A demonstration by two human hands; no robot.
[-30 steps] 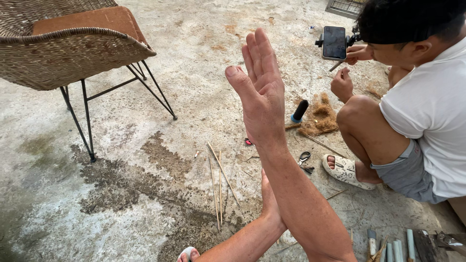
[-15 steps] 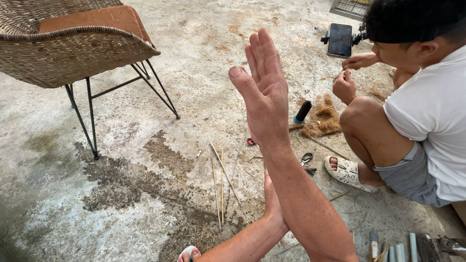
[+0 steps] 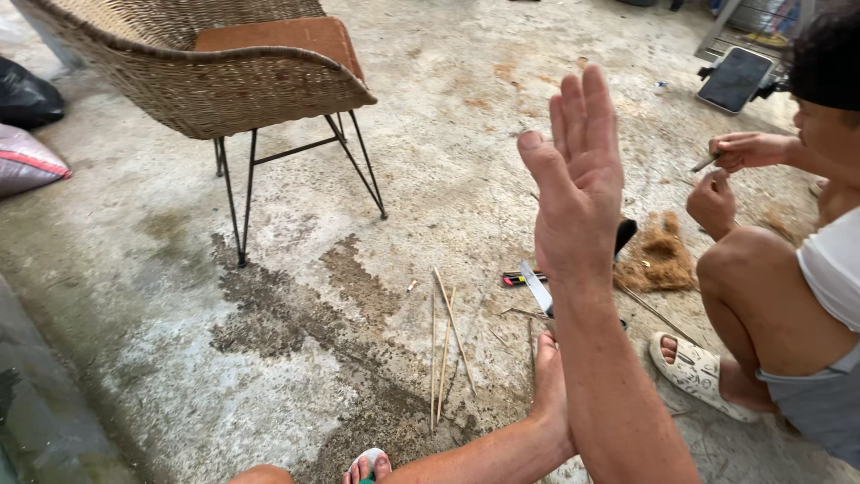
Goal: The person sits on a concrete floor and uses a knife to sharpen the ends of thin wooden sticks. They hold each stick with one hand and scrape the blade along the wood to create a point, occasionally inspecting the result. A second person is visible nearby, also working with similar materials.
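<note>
Sticks (image 3: pixel 445 345), thin and pale, lie in a loose bunch on the stained concrete floor (image 3: pixel 296 358) at lower centre of the frame, fanned a little at their far ends. Just right of them the left hand (image 3: pixel 548 381) reaches down from the lower edge, its forearm running in from lower left; the hand itself is mostly hidden behind the other arm, so whether it is wide or closed cannot be told. The right hand (image 3: pixel 578 179) is raised upright in the middle of the frame, forearm rising from the lower right, palm turned left, four fingers straight and pressed together, thumb spread out to the left; it is wide and holds nothing. Behind that wrist a knife (image 3: pixel 537 289) lies on the floor, with a small red and black tool (image 3: pixel 518 279) just beside it to the left. A mound of brown fibre (image 3: pixel 659 255) sits to the right of the raised hand. At the right edge another person (image 3: pixel 788 305) squats in a white top, grey shorts and pale sandals, both hands up near the chest, one pinching a small sliver. A phone on a stand (image 3: pixel 736 79) is at upper right. A wicker chair (image 3: pixel 224 81) with a brown cushion and thin black legs fills the upper left.
</note>
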